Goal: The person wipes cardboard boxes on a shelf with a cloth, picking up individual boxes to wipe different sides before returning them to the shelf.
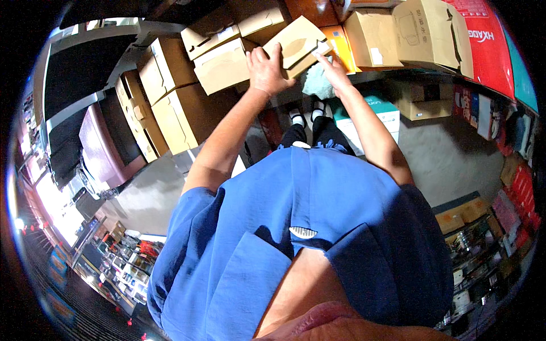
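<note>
A tilted brown cardboard box [297, 40] lies between my hands, over the front edge of a stack of boxes. My left hand [268, 70] is on its near left side, thumb and fingers spread around the edge. On the box's right end are the fingers of my right hand [335, 72]. A pale green cloth [318, 82] hangs beneath that hand, seemingly held by its lower fingers, which are partly hidden. Left of the box, another cardboard box [222, 64] touches or nearly touches it. An orange box [340, 47] stands just behind my right hand.
More cardboard boxes [181, 115] are stacked at the left, beside a pink case [102, 145]. Brown boxes [372, 38] and a red box [490, 47] line the right. A green and white carton [371, 115] stands on the floor by my feet.
</note>
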`<state>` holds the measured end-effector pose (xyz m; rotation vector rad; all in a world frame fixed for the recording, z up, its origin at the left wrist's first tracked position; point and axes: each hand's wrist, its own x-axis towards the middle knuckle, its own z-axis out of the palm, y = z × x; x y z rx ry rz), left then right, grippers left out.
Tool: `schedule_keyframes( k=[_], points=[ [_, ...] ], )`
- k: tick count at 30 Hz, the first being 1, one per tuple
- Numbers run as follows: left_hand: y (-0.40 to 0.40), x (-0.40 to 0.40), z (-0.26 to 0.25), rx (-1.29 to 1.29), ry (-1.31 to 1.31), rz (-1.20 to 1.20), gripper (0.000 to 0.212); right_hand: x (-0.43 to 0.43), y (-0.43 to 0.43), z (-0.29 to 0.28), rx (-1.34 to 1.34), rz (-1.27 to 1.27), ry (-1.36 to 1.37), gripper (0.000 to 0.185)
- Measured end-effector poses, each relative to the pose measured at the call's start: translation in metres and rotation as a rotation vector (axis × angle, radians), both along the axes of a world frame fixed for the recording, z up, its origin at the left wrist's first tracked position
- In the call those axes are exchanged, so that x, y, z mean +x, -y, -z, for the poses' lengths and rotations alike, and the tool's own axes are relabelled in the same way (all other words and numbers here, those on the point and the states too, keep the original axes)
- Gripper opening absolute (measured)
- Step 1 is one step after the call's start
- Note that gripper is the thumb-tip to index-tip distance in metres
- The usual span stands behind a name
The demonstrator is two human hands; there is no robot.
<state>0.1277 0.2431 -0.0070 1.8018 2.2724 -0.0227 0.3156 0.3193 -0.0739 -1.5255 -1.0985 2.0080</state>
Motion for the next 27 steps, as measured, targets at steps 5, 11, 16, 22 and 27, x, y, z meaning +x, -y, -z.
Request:
schedule_keyframes(
  k=[5,11,16,22,27],
  points=[
    [0.021,0.054,0.003,0.111,0.174,-0.226,0.106,0.022,-0.001,-0.002,-0.077,-0.01,-0.043,0.05],
    [0.045,0.083,0.014,0.199,0.551,-0.427,0.098,0.054,-0.005,-0.003,-0.006,-0.087,0.022,0.048],
    [0.05,0.073,0.042,0.184,0.678,-0.524,0.079,0.069,-0.017,-0.013,-0.075,-0.194,0.098,0.058],
    [0.047,0.055,0.073,0.173,0.888,-0.75,0.062,0.046,-0.005,0.002,-0.172,-0.358,0.114,0.066],
    [0.017,0.018,0.037,0.069,0.738,-0.55,0.06,0.021,0.011,-0.016,-0.22,-0.158,0.081,0.058]
  ],
)
